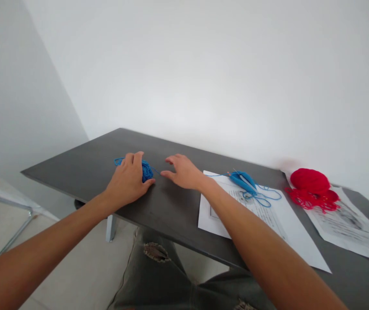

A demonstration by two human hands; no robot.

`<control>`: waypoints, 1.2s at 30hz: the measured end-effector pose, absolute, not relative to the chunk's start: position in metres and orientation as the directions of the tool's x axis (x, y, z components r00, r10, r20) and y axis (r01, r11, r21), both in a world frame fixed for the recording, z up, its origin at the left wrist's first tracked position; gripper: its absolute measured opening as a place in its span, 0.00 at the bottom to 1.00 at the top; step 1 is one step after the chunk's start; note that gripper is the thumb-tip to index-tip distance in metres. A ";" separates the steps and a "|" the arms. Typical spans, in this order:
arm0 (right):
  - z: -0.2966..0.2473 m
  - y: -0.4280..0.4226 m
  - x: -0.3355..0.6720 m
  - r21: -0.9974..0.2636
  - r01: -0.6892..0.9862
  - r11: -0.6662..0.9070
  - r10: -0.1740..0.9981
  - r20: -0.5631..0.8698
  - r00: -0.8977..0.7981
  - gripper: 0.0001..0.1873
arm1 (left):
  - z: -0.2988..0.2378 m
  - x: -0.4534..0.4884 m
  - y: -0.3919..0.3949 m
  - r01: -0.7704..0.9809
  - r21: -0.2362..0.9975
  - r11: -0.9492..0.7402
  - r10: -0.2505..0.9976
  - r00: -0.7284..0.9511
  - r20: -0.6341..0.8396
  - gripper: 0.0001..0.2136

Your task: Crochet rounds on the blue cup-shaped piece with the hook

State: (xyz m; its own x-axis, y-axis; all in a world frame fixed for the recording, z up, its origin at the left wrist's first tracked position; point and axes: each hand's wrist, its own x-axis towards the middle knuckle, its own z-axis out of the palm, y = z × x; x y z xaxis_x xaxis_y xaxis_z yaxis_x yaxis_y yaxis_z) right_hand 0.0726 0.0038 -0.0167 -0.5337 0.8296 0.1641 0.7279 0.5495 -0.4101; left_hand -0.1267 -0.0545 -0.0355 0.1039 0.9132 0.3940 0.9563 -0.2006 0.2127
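My left hand (128,180) lies curled over a small ball of blue yarn (146,170) on the dark table (84,161), covering most of it. A thin blue strand (218,175) runs from the ball to the right, toward a blue crochet piece (243,181) with loose loops lying on a printed sheet (268,219). My right hand (182,171) hovers flat just right of the ball, fingers spread, holding nothing.
A ball of red yarn (310,181) with loose strands sits on a second printed sheet (349,228) at the right. A white wall stands behind the table. A metal table leg (111,228) and pale floor show below, and my knees are under the front edge.
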 end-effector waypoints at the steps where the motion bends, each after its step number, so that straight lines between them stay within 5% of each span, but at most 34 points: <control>1: -0.022 0.005 0.056 -0.423 0.706 0.568 0.812 0.148 -0.565 0.20 | -0.037 -0.129 -0.054 0.946 0.218 -0.238 0.906 0.136 0.400 0.34; 6: -0.029 0.010 0.037 -0.532 0.640 0.555 0.781 0.069 -0.620 0.18 | -0.037 -0.145 -0.061 0.894 0.234 -0.383 0.875 0.269 0.403 0.35; 10: -0.029 0.008 0.056 -0.630 0.623 0.463 0.800 -0.006 -0.600 0.18 | -0.043 -0.151 -0.063 0.913 0.288 -0.290 0.891 0.147 0.431 0.27; 13: -0.030 0.005 0.067 -0.680 0.621 0.390 0.825 -0.041 -0.563 0.17 | -0.049 -0.148 -0.055 0.916 0.343 -0.209 0.906 0.049 0.420 0.32; 18: -0.033 0.002 0.077 -0.736 0.609 0.295 0.872 -0.054 -0.487 0.18 | -0.048 -0.146 -0.042 0.896 0.365 -0.255 0.909 0.094 0.406 0.23; 36: -0.037 -0.020 0.048 -0.936 0.353 0.007 0.927 -0.126 -0.354 0.19 | 0.001 -0.133 -0.063 0.898 0.159 -0.411 0.850 0.314 0.424 0.30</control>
